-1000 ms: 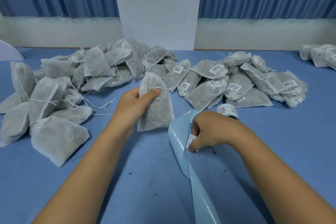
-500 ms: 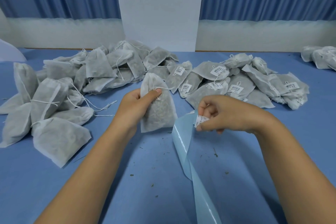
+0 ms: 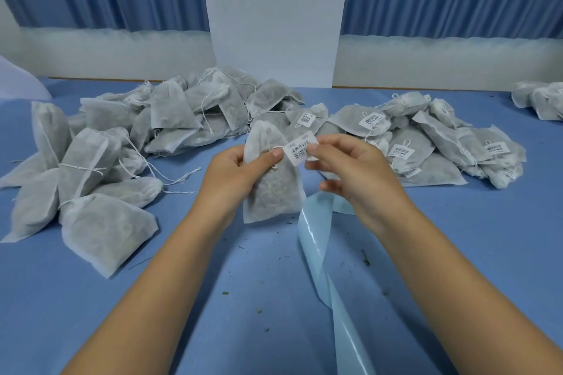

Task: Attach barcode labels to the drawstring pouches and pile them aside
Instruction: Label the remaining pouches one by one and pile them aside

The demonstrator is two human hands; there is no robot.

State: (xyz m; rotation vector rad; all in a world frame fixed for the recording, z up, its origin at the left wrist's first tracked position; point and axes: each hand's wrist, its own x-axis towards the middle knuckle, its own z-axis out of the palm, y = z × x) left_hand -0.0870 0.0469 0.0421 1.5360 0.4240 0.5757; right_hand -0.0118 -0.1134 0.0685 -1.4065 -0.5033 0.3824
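Note:
My left hand (image 3: 236, 175) grips a white drawstring pouch (image 3: 274, 192) upright above the blue table, thumb across its tied neck. My right hand (image 3: 350, 170) pinches a white barcode label (image 3: 300, 151) by its right end and holds it against the pouch's top, next to my left thumb. A light-blue strip of label backing (image 3: 323, 256) trails from under my right hand toward the front edge. A heap of unlabelled pouches (image 3: 128, 146) lies at the left. Labelled pouches (image 3: 426, 143) are piled at the right.
The blue table (image 3: 472, 253) carries small specks of green debris near the backing strip. A few more pouches (image 3: 539, 97) lie at the far right edge. A white wall panel and blue curtains stand behind the table.
My right hand lifted the peeled label off the backing strip and carried it up and left to the top of the pouch. My left hand kept holding the pouch.

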